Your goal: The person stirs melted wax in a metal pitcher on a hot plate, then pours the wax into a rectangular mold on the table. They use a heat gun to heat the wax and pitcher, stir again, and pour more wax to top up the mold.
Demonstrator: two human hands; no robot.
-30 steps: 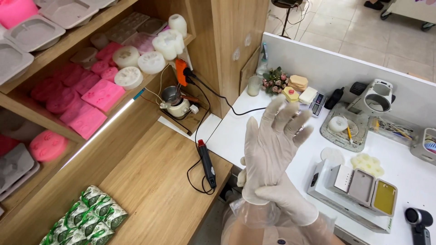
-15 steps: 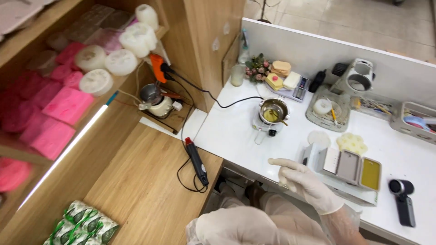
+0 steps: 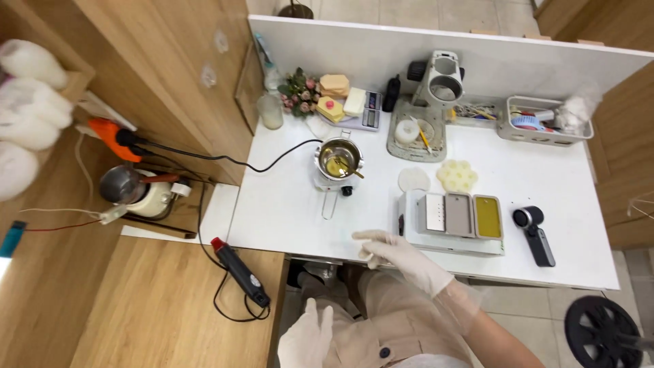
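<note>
White table (image 3: 286, 204): fills the middle of the view, backed by a white partition (image 3: 381, 51). Everything below up to the camera stands on it.

Wooden counter (image 3: 163, 307): lower left, beside the table.

Shelf unit (image 3: 41, 102): left edge, holding blurred white moulds (image 3: 24, 116).

White box (image 3: 449, 238): near the table's front edge, with a row of three small trays (image 3: 460, 215) on top, one white, one grey, one filled with yellow.

Grey stand with a cup holder (image 3: 432, 102): at the back, a white disc lying on its base.

Grey basket (image 3: 545, 126): back right, holding small tools.

Melting pot (image 3: 338, 162): table centre, yellow liquid and a stirrer inside, a black cable running from it to the left.

Second pot (image 3: 133, 187): on the wooden side, left of the table.

Heat gun, black with red tip (image 3: 238, 271): on the wooden counter, its cord coiled beside it.

Scale (image 3: 364, 112): at the back, blocks of yellow and cream soap (image 3: 334, 99) resting on and beside it, small flowers (image 3: 296, 85) to its left.

Black handheld camera (image 3: 535, 232): right of the white box.

Flower-shaped pale piece (image 3: 456, 176) and round white disc (image 3: 413, 180): between stand and box.

Right hand (image 3: 385, 249): gloved, at the table's front edge just left of the white box, fingers loosely spread, pinching nothing.

Left hand (image 3: 306, 337): gloved, low by the lap and apart from the table, fingers straight and together, empty.
</note>
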